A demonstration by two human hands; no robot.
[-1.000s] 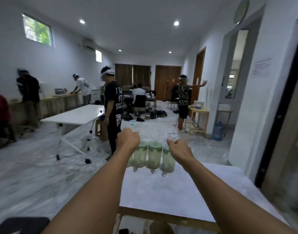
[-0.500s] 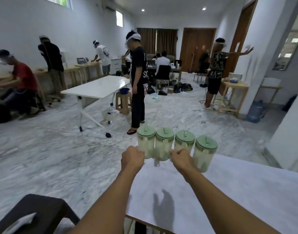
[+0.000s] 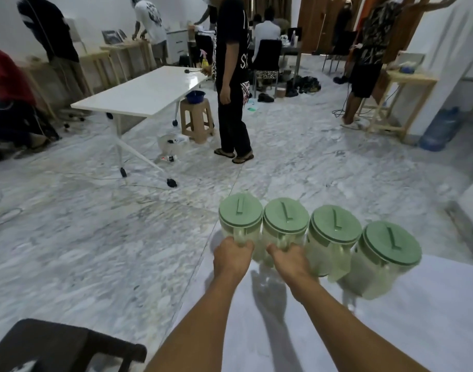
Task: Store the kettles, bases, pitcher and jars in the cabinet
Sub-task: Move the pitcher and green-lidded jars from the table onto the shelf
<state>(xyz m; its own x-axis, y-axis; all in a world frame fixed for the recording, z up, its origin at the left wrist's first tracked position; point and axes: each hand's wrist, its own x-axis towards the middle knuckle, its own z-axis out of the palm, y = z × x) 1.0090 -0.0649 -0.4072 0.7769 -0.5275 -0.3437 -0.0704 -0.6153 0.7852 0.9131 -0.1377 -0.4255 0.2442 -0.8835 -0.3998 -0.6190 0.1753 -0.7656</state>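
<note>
Head view, four green-lidded jars (image 3: 334,229) in a touching row above the pale worktop (image 3: 417,326), left hand (image 3: 231,257) with grip clamped on the leftmost jar's handle, right hand (image 3: 289,260) with grip clamped on the second jar's handle.

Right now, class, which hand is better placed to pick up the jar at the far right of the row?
The right hand: it sits nearer the far-right jar. The left hand grips the leftmost jar.

4 green-lidded jars (image 3: 318,237) in a row past the fingers (image 3: 236,244), 2 hands, 1 white table (image 3: 149,92), 1 stool (image 3: 196,119).
</note>
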